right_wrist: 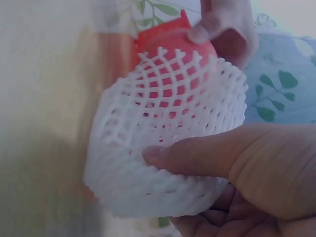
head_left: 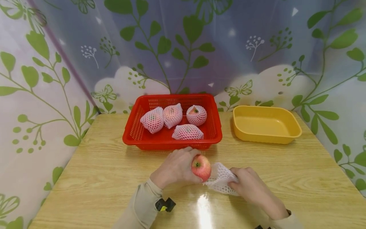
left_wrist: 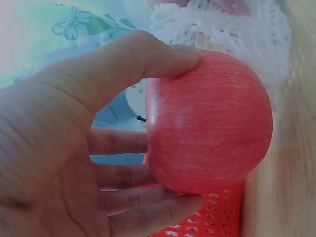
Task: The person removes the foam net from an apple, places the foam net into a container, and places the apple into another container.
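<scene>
Left hand: the left hand [head_left: 175,168] holds a red apple [head_left: 201,167]. The thumb [left_wrist: 148,59] lies on top of it and the fingers [left_wrist: 148,205] curl under it.
Right hand: the right hand [head_left: 251,185] holds a white foam net [head_left: 221,178]. The thumb [right_wrist: 197,158] presses on the outside of the net and the fingers curl under it.
Apple: it is just over the bench [head_left: 100,178], near the front, right by the red basket [head_left: 134,133]. Its stem end faces up. Its far side touches the mouth of the net; the rest is bare.
Net: it lies on its side between the two hands, with its open end at the apple.
Red basket: it sits on the bench behind the hands. Four fruits wrapped in nets [head_left: 187,132] lie in it.
Yellow tray [head_left: 294,132]: it sits to the right of the basket, a little apart from it.
Wall: a sheet [head_left: 183,47] with green leaves and butterflies hangs behind the bench.
</scene>
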The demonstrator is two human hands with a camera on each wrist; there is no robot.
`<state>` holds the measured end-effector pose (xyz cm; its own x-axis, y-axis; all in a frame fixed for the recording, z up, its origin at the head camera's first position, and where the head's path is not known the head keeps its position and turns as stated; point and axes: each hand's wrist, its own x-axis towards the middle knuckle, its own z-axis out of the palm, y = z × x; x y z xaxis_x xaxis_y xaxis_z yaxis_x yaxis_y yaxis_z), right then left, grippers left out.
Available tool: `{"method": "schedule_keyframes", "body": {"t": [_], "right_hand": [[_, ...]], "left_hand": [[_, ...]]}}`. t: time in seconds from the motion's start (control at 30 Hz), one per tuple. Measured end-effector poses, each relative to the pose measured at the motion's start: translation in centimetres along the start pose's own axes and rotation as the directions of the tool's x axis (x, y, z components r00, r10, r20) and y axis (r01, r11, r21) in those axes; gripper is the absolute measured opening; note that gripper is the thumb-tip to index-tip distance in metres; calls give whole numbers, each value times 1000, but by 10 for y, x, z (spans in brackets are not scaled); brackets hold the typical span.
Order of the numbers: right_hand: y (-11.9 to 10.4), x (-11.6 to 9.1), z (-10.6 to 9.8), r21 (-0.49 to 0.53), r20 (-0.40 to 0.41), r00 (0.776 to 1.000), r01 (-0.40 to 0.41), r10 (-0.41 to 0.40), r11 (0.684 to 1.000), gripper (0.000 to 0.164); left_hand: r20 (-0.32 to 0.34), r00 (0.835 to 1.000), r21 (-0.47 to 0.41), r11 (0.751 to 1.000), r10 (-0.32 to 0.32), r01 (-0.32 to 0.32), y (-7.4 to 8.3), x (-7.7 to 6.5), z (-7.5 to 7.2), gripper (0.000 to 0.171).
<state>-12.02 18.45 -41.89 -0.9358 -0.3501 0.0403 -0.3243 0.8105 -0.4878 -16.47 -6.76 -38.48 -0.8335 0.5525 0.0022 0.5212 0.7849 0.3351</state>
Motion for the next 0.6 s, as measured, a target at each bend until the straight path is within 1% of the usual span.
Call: {"method": "schedule_keyframes", "body": {"t": [0.13,0.2,0.3,0.5,0.6], "right_hand": [[9,-3,-14,-29,-33,999,-34,33,999,16],[14,-3,-21,-51,-51,998,-48,46,998,19],[22,-4,-32,-71,-70,996,-64,59,995,19],[38,-4,-53,-64,-122,989,-97,88,993,19],[45,-3,-64,-53,-151,983,-113,104,992,25]], "left_hand": [[-6,1000,14,1000,-2,2,1,-1,-2,75],[-4,1000,17,1000,-1,1,2,-2,-2,75],[2,1000,15,1000,4,-4,3,-3,-1,75],[1,1000,34,999,27,-27,4,-3,1,74],[3,999,44,998,37,-37,4,-3,3,74]]}}
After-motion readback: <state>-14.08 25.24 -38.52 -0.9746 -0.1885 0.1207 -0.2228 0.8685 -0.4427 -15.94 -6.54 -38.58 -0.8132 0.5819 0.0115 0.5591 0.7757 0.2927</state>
